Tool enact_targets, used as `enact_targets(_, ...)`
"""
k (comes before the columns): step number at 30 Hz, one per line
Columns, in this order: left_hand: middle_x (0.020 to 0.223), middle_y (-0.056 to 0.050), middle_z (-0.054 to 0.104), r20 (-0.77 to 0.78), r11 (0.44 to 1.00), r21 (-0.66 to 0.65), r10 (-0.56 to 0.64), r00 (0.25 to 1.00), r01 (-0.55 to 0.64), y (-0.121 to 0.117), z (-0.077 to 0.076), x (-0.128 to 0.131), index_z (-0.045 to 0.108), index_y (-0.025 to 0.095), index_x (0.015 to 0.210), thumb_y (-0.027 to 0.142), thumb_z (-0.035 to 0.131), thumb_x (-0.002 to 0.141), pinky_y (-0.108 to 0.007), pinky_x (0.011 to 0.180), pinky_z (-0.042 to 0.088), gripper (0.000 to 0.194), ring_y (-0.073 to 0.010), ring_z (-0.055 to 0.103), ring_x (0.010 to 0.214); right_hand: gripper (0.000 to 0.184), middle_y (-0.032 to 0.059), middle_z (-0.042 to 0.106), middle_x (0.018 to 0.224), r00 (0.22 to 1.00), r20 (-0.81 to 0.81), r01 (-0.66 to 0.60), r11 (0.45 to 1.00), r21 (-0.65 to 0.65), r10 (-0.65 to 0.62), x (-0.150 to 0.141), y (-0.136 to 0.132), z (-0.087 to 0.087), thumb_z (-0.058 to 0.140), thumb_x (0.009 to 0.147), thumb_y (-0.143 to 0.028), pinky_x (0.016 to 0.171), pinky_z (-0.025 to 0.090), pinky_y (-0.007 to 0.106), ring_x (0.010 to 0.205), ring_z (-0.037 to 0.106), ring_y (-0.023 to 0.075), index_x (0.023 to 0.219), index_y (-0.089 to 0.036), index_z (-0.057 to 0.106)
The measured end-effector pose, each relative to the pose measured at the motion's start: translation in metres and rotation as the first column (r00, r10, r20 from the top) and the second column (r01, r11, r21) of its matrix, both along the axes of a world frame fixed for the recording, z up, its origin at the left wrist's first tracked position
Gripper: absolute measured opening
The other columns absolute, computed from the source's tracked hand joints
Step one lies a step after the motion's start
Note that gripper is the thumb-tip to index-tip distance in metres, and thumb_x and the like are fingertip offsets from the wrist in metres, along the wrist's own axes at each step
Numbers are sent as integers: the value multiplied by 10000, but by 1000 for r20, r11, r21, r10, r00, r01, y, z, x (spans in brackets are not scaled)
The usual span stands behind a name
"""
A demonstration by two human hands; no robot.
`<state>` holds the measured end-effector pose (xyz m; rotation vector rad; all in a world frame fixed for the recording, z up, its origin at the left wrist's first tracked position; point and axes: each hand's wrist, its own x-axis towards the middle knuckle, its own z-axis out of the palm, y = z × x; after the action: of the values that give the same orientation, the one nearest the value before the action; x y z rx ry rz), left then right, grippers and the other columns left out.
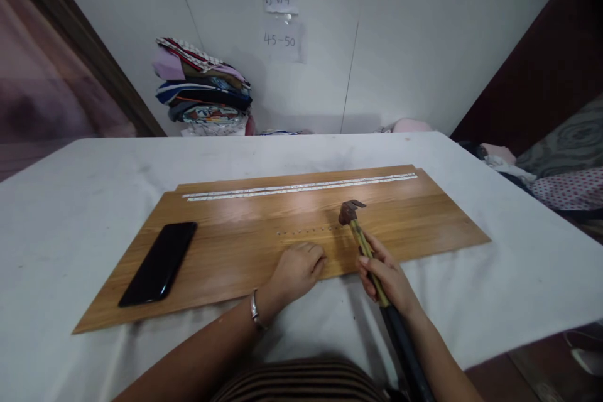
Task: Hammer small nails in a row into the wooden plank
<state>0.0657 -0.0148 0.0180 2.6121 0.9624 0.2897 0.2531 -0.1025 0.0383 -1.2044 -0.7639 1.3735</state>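
A wooden board (226, 245) lies on the white-covered table, with a short row of small nails (305, 231) standing along its middle. My right hand (389, 279) is wrapped around the yellow part of the handle of a claw hammer (360, 239). The rusty hammer head is just above the board at the right end of the nail row. My left hand (299, 269) rests on the board's near edge, just below the nails, with its fingers curled. Whatever those fingers may hold is hidden. A metal bracelet (255, 308) circles the left wrist.
A black phone (159, 264) lies on the board's left part. Two white measuring strips (301, 188) run along the far side. Folded clothes (207, 91) are stacked at the wall behind the table (499, 201), and paper notes (281, 38) hang there. More fabric (570, 188) is at the right.
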Motion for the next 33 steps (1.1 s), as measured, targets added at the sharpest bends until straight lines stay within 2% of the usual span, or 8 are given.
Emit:
enact_targets(25,830,-29,678,-22,1000,21,0,1000,1,0,-1,0,609,179,819,250,471,936,-283,695,404,194,-171,593,764,772,-97,536,519,1000,-27,3,1000,-9,-3,0,1,-4,640,789,-321,257,310,145,272,374,53,1465,-153,308)
enact_targets(33,820,-31,674,-5,1000,12,-1,1000,1,1,-2,1,610,176,811,247,470,933,-289,697,410,199,-176,592,760,808,-94,542,530,1000,-30,9,1000,0,-9,0,3,-4,641,781,-311,254,305,148,271,380,56,1491,-179,279)
